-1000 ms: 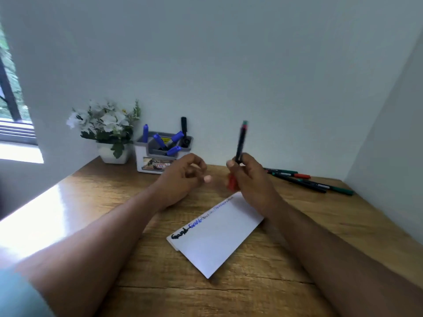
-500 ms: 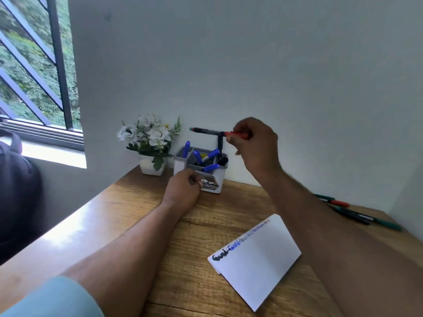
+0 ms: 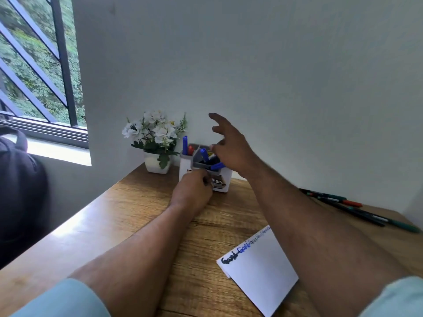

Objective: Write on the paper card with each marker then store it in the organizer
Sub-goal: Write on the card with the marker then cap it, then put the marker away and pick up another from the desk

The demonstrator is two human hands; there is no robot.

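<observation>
The white and grey organizer [image 3: 184,166] stands on the desk against the wall, holding several blue markers [image 3: 217,166]. A red-capped marker [image 3: 190,149] stands in its left compartment beside a blue one [image 3: 185,145]. My right hand [image 3: 231,147] hovers over the organizer with fingers spread and nothing in it. Curled against the organizer's front, my left hand [image 3: 192,193] steadies it. The white paper card [image 3: 261,268] lies near me on the desk, with black and blue writing along its top edge.
A white pot of white flowers [image 3: 155,143] stands left of the organizer. Several green, red and black markers [image 3: 357,209] lie at the desk's right by the wall. A dark bag [image 3: 18,193] sits at the left under the barred window.
My right hand has let go of the red marker, which now stands in the organizer's left compartment. The hand has opened above it. My left hand stays at the organizer's front.
</observation>
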